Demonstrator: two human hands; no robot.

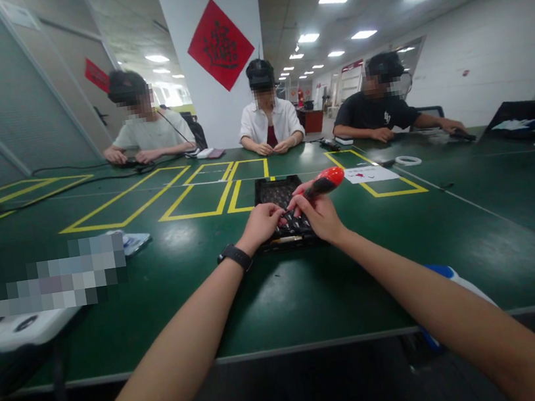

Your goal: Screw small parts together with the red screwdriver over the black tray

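A black tray-like box [279, 192] with a dark, lumpy inside lies on the green table in front of me. My left hand [264, 222] reaches over its near left part, fingertips pinched together; what is between them is too small to make out. My right hand [319, 214] grips a screwdriver [327, 181] with a red-and-black handle, whose red end sticks up to the right. Its tip is hidden by my fingers, low over the box and close to my left fingertips. A light strip [287, 239] shows along the box's near edge.
Yellow tape outlines [190, 215] mark the green table [282, 304]. A white device [41, 325], partly blurred out, lies at the left. A paper sheet [371, 174] and a white tape ring [408, 160] are at the right. Three people sit across the table.
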